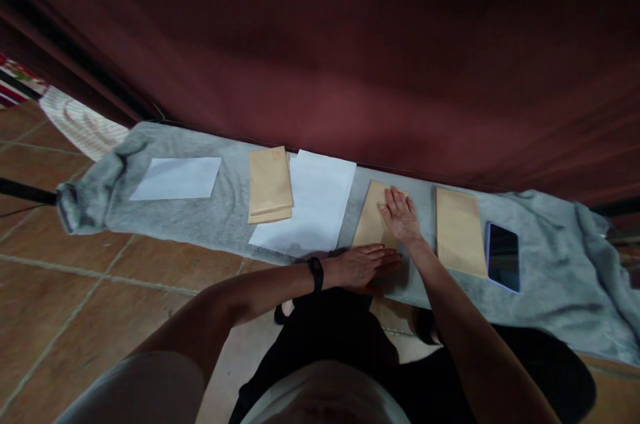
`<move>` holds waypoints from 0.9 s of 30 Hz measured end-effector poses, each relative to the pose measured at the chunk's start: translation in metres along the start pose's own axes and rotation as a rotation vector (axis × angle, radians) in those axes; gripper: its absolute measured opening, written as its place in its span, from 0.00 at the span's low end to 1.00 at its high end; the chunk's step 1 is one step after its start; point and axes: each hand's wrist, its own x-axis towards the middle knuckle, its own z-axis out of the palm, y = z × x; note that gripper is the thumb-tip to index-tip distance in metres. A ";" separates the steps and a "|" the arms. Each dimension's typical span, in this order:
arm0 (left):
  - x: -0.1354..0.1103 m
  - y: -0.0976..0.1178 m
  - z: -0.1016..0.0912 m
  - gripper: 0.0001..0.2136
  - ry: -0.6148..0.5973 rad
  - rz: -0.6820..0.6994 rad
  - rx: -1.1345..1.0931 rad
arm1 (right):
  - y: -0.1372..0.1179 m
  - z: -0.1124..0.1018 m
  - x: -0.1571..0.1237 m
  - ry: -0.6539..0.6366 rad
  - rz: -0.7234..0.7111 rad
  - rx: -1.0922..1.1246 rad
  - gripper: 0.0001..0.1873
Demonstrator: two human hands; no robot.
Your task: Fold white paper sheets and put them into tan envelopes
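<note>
A brown paper envelope (371, 221) lies flat on the grey cloth in front of me, partly covered by both hands. My right hand (401, 216) rests on its upper right part, palm down with fingers stretched out. Across its lower edge lies my left hand (367, 265), flat, fingers extended to the right; a dark band is on that wrist. To the right is a stack of brown envelopes (459, 231). On the left, more brown envelopes (271, 184) overlap white paper sheets (320, 201).
A grey cloth (175, 224) covers the long narrow surface. At its left lies a folded white paper (177, 179); toward the right, a phone (503, 257) lies beside the envelope stack. A dark red curtain (320, 77) hangs along the back edge. Tiled floor (75, 297) shows below.
</note>
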 end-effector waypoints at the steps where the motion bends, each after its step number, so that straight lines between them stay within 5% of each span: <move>1: 0.000 0.000 0.000 0.36 0.002 0.000 0.000 | 0.000 0.001 0.001 0.010 0.007 0.002 0.33; 17: -0.001 -0.001 0.010 0.38 0.000 -0.016 -0.100 | -0.026 -0.013 -0.029 -0.185 -0.156 0.136 0.33; 21: -0.001 -0.001 0.006 0.30 0.008 -0.056 -0.196 | -0.036 -0.020 -0.045 -0.245 -0.172 0.244 0.31; 27: -0.007 0.003 0.001 0.16 0.240 -0.134 -0.475 | -0.051 -0.029 -0.076 -0.287 -0.184 0.394 0.29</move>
